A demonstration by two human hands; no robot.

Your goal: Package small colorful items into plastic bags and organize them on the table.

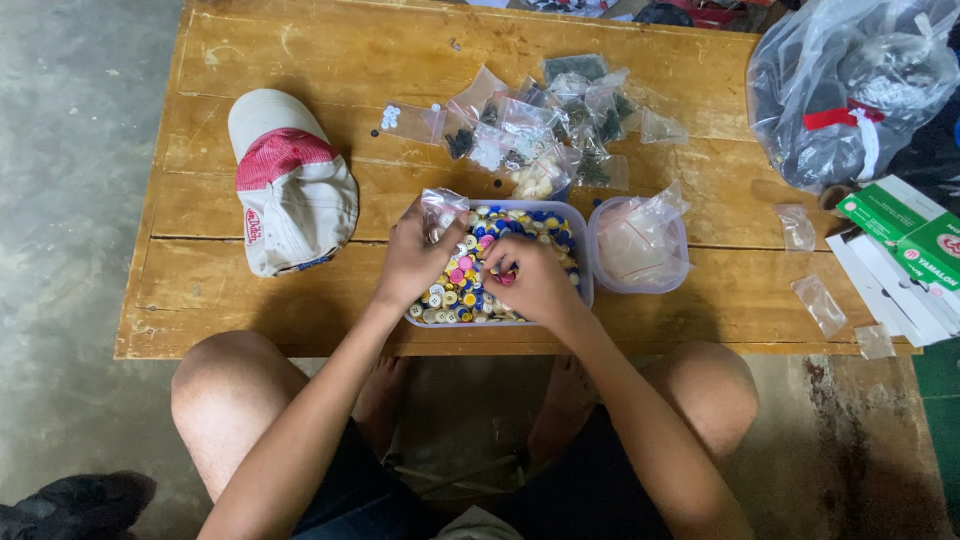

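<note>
Bare knees and forearms sit closest under my view, and past them both hands meet over the tray of mixed coloured buttons (pixel 520 225), which lies straight ahead at the near table (pixel 300 60) edge, long axis left to right. My right hand (pixel 530 280) is nearer, fingers curled down and pinching among the buttons, while my left hand (pixel 415 258) clamps a small clear bag (pixel 443 208) over the tray's left end. A lidded tub (pixel 640 250) stands just right, filled packets (pixel 545 125) lie beyond, a cap (pixel 290 185) left.

Glossy plastic buttons (pixel 462 290) fill a clear plastic tub (pixel 583 268) on rough, matt wooden table (pixel 300 60).
</note>
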